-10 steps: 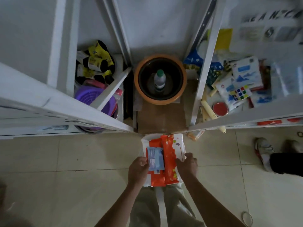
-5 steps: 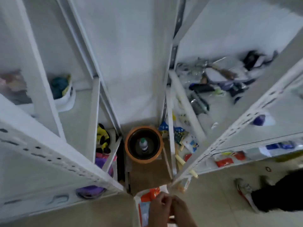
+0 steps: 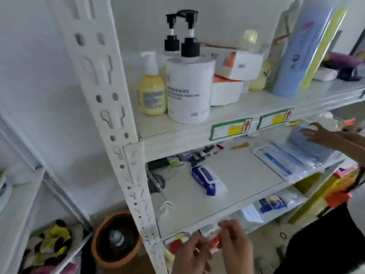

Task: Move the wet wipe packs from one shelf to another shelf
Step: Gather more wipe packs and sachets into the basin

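Note:
Low in the view, my left hand and my right hand together grip an orange and white wet wipe pack. It is blurred and mostly hidden behind my fingers. The pack sits just below the front edge of the middle shelf. On that shelf lies a blue and white wet wipe pack, flat and apart from my hands.
Another person's hand touches blue packets at the right of the middle shelf. Pump bottles and boxes stand on the upper shelf. A white slotted post rises on the left. An orange bucket stands on the floor.
The view has swung up from the floor to the shelves. My hands have lifted the orange pack from near the floor to just under the middle shelf's front edge.

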Tool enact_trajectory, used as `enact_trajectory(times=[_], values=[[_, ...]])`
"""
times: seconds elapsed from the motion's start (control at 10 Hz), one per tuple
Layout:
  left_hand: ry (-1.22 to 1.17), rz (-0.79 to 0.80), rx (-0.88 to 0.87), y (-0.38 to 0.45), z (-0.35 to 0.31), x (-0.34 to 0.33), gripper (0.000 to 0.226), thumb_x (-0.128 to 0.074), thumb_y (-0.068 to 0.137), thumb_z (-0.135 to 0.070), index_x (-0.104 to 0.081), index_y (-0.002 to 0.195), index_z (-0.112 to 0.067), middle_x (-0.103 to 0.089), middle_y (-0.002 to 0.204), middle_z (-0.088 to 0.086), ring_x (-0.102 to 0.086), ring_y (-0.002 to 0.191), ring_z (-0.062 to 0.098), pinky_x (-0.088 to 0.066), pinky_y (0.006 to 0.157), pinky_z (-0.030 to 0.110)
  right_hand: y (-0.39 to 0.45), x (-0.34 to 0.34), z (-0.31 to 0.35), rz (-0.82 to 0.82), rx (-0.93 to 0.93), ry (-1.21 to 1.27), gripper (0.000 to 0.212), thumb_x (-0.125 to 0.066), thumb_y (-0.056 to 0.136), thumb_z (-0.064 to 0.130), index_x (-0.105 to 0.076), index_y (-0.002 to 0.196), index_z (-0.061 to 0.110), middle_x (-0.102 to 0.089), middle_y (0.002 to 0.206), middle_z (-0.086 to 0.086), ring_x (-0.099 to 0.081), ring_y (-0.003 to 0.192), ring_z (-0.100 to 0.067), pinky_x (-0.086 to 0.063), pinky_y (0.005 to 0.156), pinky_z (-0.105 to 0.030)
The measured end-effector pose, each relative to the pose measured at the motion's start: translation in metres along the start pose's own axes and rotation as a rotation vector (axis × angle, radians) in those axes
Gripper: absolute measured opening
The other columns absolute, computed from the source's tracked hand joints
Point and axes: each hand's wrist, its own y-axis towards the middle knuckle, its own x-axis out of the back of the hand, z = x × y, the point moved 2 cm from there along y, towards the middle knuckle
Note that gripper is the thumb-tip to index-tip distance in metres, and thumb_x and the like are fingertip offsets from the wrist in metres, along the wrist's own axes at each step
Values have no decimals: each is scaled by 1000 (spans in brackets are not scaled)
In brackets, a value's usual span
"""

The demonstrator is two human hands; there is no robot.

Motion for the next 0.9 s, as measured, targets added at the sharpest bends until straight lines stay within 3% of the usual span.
enact_trajectory(times=[0.1,0.2,0.3,0.4,0.5,0.6,0.7,0.8,0.9], values=[[-178,-233,26,26,-70,-4,16,-63,96,-9,-70,91,-23,-73,82,1,-69,59,14,-52,49,27,81,43,27,-161,158,78,29,-56,103,17,-58,131,10,-65,125,-13,-64,105,-26,-53,87,-39],[-212,-399,122,79,-78,-2,19,-59,100,-19,-64,118,-22,-72,103,3,-74,82,18,-58,67,30,156,58,27,-192,213,-165,35,-56,101,39,-52,133,26,-60,133,-3,-62,112,-18,-57,92,-40],[-260,-432,265,121,-80,2,42,-60,100,-25,-51,140,-16,-68,111,0,-75,87,24,-59,75,37,217,54,24,-82,178,-230,50,-52,100,50,-47,143,25,-53,141,-8,-58,125,-27,-51,97,-41],[-269,-356,332,148,-92,-2,51,-56,102,-39,-45,146,-17,-71,117,2,-76,74,21,-56,63,31,253,46,18,55,121,-149,61,-53,98,56,-46,147,19,-59,141,-13,-60,125,-32,-50,102,-41],[-221,-379,305,164,-100,-2,46,-60,99,-44,-58,135,-16,-75,108,6,-65,55,13,-47,50,23,268,36,16,135,32,-56,64,-62,94,57,-57,138,11,-68,130,-12,-64,112,-29,-50,91,-34],[-179,-481,284,161,-103,2,35,-68,95,-31,-67,125,-12,-75,90,7,-51,47,12,-39,44,23,261,34,17,167,15,14,57,-72,87,54,-67,119,8,-73,105,-9,-68,92,-25,-59,84,-41],[-175,-429,262,124,-106,4,26,-70,93,-26,-68,118,-19,-74,79,4,-50,45,11,-40,45,25,226,40,5,185,-5,147,56,-79,82,52,-61,120,15,-72,103,-5,-71,90,-23,-62,83,-44],[-260,-401,251,75,-89,-3,24,-75,89,-25,-70,113,-27,-75,78,2,-59,53,12,-48,49,32,172,43,-15,235,2,201,46,-80,83,49,-56,112,22,-73,96,-5,-75,83,-24,-64,72,-42],[-246,-429,248,29,-66,-20,27,-77,87,-25,-71,113,-29,-77,83,-1,-70,64,10,-59,58,35,118,41,-40,207,-42,292,37,-81,85,34,-57,108,17,-75,92,-12,-75,79,-29,-64,64,-44]])
